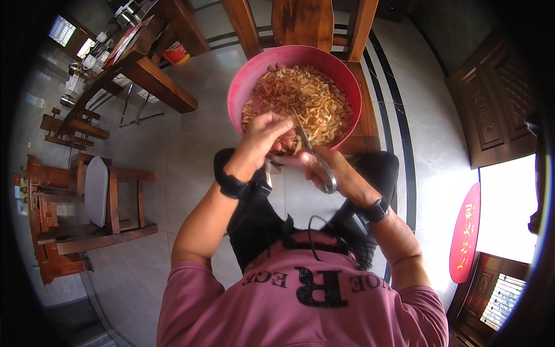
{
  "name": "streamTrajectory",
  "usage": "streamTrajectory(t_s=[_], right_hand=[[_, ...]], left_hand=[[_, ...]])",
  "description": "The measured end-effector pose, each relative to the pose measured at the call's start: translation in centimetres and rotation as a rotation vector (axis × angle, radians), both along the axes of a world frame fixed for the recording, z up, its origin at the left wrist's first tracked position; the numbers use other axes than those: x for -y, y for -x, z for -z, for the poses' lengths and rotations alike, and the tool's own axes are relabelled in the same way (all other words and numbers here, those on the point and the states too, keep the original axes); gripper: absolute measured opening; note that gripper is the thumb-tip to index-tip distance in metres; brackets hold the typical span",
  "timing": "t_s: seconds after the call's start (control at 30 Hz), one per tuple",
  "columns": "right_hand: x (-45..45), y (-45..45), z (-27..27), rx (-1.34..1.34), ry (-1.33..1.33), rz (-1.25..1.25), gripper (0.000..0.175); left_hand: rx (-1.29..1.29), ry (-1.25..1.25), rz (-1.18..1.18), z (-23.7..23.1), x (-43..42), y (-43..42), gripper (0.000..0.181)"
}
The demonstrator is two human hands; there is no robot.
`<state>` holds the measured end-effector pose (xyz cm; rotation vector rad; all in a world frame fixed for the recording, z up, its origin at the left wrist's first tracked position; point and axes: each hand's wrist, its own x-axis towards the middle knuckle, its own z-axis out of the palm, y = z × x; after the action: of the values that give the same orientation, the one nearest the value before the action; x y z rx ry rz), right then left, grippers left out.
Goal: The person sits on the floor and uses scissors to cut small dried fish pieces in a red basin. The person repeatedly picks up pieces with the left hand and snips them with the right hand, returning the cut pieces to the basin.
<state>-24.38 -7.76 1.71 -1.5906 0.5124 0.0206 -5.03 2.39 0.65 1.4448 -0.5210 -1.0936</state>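
Note:
A large pink plastic basin (236,93) stands in front of my knees on a wooden chair (368,119). Many small, yellowish-brown cut pieces (318,93) of what looks like dried food fill much of it. Over the basin's near side, my left hand (265,133) pinches a small pale piece (292,120) between thumb and fingers. My right hand (340,171) grips a pair of metal scissors (306,139) by the handles, its blades pointing away from me beside that piece. Whether the blades touch it is hard to tell. Both wrists wear dark bands.
The chair's wooden backrest (302,24) rises behind the basin. To the left are a heavy wooden table (160,84) bearing cups and papers, a red bucket (176,53) and a wooden armchair with a pale cushion (96,191). At right, a red mat (466,234) lies by an open doorway.

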Motion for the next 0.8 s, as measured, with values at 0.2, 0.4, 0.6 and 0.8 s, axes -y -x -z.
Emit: streamTrajectory(t_s=[0.2,0.4,0.6,0.8], right_hand=[[0.2,0.5,-0.3,-0.025,-0.013,0.01,0.067],[-0.1,0.3,0.5,0.053,-0.049,-0.007,0.071],[-0.2,0.1,0.6,0.042,-0.052,-0.006,0.065],[0.0,0.5,0.1,0.033,-0.065,0.064,0.055]], left_hand=[[-0.024,-0.036,-0.029,-0.2,0.0,-0.3,0.019],[-0.037,-0.009,-0.015,0.0,-0.1,-0.3,0.017],[-0.048,0.004,0.017,0.4,-0.1,0.8,0.016],[0.075,-0.066,0.042,1.0,-0.1,0.0,0.019]])
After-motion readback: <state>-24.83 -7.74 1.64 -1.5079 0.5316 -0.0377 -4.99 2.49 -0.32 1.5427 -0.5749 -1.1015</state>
